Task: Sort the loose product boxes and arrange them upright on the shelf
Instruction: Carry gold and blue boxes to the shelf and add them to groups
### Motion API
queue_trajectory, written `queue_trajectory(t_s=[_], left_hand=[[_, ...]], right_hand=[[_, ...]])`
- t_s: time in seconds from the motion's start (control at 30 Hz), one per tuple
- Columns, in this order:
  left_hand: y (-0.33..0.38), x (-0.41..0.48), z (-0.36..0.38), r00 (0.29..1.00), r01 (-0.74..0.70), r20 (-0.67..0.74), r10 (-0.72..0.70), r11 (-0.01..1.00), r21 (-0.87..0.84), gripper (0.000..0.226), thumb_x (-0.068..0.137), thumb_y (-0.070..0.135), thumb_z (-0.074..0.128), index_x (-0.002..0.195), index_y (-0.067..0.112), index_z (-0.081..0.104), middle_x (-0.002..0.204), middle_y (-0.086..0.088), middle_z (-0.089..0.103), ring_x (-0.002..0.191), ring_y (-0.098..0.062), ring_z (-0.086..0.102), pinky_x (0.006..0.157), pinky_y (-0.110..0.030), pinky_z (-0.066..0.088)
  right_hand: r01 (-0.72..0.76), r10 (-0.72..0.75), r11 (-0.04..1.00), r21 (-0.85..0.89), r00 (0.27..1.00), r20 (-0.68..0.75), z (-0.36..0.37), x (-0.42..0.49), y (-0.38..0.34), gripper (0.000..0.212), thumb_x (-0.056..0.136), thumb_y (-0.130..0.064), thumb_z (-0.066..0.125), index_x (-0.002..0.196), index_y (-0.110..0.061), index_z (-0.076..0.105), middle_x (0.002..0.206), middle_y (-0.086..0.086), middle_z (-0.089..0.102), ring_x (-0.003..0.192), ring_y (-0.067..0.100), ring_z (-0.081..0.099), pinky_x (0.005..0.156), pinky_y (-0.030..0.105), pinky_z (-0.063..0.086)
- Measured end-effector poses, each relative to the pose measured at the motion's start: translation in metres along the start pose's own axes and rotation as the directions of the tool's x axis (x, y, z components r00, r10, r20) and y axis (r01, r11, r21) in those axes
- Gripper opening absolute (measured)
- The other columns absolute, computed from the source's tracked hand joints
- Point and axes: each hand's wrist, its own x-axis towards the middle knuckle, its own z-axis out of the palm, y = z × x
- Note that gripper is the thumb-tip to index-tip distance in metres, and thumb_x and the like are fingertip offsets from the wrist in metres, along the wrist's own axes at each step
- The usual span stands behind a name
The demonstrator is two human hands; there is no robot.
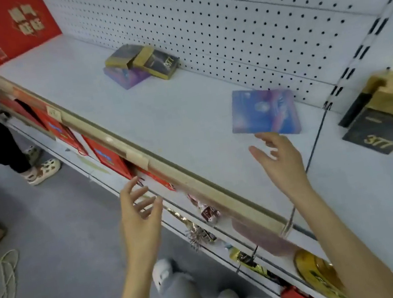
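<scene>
One long white shelf [185,114] w/ a pegboard [221,17] back carries everything. At the rear, 3 boxes lie flat in a loose pile, not upright yet: a gold-grey box [125,54] on top, a black "377" box [162,63] beside and partly under it, and a purple box [126,79] at the bottom, their long axes running at different slants across the shelf.

Nearer, approx mid-shelf and just in front of the pegboard, the blue box [264,112] shows its broad printed face to the camera, slightly tilted. It looks upright on its long lower edge, long axis along the shelf, but blur means I can't tell if it's fully settled.

Judging by look: thin card carton, prob light, stiff enough on the faces, glossy so a bit slippery, and easy to tip when on edge. Best held by pinching the 2 short side edges or the top edge, not by pushing the face.

The right hand [281,159] is spread wide, holding nothing, one fingertip at the blue box's lower edge; touching or just short, can't tell. The left hand [138,213] is loose, fingers apart, holding nothing, over the shelf's front lip
</scene>
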Motion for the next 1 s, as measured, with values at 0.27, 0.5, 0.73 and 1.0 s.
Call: queue_trajectory(t_s=[0.27,0.5,0.73,1.0], left_hand=[[-0.009,0.198,0.011,0.943,-0.186,0.284,0.173,0.982,0.020,0.053,0.087,0.012,0.065,0.127,0.041,0.046,0.116,0.003,0.058,0.100,-0.010,0.061,0.084,-0.028,0.050],[-0.018,0.348,-0.018,0.892,-0.185,0.433,0.125,0.978,0.098,0.045,0.088,0.015,0.065,0.125,0.035,0.050,0.118,0.004,0.059,0.102,-0.011,0.061,0.089,-0.030,0.049],[-0.003,0.453,0.020,0.854,-0.207,0.508,0.114,0.970,0.129,0.034,0.093,0.023,0.058,0.126,0.015,0.054,0.120,-0.001,0.061,0.103,-0.016,0.059,0.075,-0.016,0.040],[0.006,0.502,0.103,0.821,-0.276,0.570,0.040,0.902,0.333,0.060,0.092,0.047,0.052,0.132,0.002,0.046,0.122,-0.018,0.058,0.116,-0.037,0.049,0.096,-0.044,0.038]], right_hand=[[-0.525,0.343,0.806,-0.275,0.791,-0.506,0.019,0.125,0.022,0.093,0.063,-0.073,0.067,0.123,-0.003,0.053,0.122,0.026,0.056,0.117,0.042,0.051,0.097,0.049,0.043],[-0.549,0.400,0.790,-0.274,0.800,-0.448,0.093,0.146,-0.002,0.107,0.049,-0.073,0.056,0.135,-0.010,0.046,0.135,0.018,0.050,0.128,0.036,0.041,0.107,0.041,0.027],[-0.662,0.475,0.689,-0.295,0.719,-0.507,0.159,0.189,-0.028,0.111,0.066,-0.059,0.078,0.151,-0.014,0.023,0.152,0.013,0.033,0.141,0.031,0.028,0.113,0.044,0.023],[-0.773,0.519,0.604,-0.194,0.566,-0.641,0.203,0.182,-0.051,0.086,0.073,-0.063,0.067,0.132,-0.004,0.048,0.145,0.017,0.038,0.137,0.037,0.029,0.111,0.050,0.027]])
